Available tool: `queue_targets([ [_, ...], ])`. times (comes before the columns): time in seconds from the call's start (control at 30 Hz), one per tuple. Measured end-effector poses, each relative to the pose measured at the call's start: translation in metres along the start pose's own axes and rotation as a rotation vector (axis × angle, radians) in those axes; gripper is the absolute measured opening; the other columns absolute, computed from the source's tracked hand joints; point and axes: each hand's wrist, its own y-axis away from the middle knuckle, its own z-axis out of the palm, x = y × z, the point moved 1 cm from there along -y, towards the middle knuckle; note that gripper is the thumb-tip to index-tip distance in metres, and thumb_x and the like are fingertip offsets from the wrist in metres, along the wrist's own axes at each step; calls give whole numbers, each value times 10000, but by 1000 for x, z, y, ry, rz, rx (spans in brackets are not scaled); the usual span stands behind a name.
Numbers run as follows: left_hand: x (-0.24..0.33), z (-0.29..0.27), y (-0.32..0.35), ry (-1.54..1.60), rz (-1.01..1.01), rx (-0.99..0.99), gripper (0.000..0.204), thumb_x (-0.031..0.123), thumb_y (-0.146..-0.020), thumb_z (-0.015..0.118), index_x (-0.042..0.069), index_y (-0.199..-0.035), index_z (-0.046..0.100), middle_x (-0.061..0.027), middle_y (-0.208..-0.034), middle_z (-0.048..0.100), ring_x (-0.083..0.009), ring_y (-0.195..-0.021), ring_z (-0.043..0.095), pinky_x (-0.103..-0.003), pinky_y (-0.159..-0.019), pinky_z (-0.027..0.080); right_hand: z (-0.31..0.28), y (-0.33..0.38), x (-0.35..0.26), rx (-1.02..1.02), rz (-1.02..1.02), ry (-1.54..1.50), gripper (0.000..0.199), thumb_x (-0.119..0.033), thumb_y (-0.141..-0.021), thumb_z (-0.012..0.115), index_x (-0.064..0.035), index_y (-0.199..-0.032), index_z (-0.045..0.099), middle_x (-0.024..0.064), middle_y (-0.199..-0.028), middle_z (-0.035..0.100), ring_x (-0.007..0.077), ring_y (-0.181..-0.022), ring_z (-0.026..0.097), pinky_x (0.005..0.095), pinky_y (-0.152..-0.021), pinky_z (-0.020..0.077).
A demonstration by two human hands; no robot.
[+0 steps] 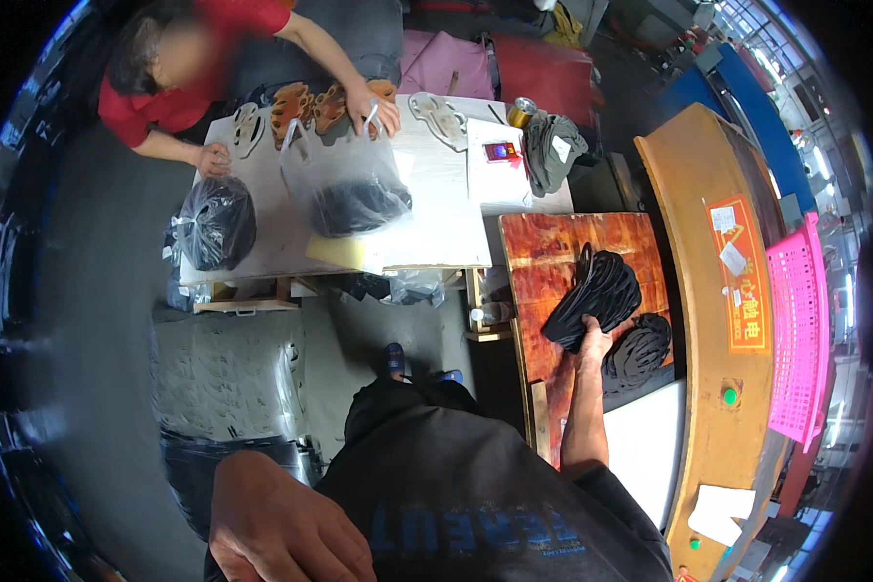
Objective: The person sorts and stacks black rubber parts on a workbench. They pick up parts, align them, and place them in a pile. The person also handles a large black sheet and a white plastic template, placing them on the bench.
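Head view: the person's bare right hand (595,341) grips the near end of a fanned stack of thin, flat, black pieces (603,291), thumb on top. That stack is over a reddish-brown, glossy-patterned tabletop (543,238) on the person's right, and a second rounded bundle of black pieces (642,341) lies just beside it, near the forearm. Beyond these stands a long tan machine housing (694,223) with a round green button (730,397), and a bright pink perforated plastic basket (793,330) at its far side. The person's bare left hand (286,529) is low in front of the dark top, back upward, fingers curled; whether it holds anything I cannot tell. Ahead, across a long white worktable (436,242), a co-worker in a red top (233,29) has one hand at the opening of a clear plastic bag of black goods (359,199) and the other near a knotted clear bag with dark contents (220,223). Beside a folded grey-green bundle (550,155) stands a gold-coloured can (521,112)
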Motion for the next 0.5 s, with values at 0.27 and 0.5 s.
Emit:
queue_targets([
  [0.27,-19,3,-53,-155,-134,-128,311,322,-1043,644,30,-970,725,-95,-963,698,-269,-770,689,-377,-650,541,11,27,-21,-50,58,-179,491,39,-800,700,30,-1290,661,92,-1215,738,238,-1020,709,344,-955,558],
  [0.5,-65,4,-104,87,-157,-117,423,357,-1043,666,-33,-1195,727,-190,-1145,725,-358,-967,711,-443,-817,588,11,34,-28,-70,48,-236,439,31,-819,722,28,-1256,689,90,-1166,753,221,-1006,708,335,-951,550],
])
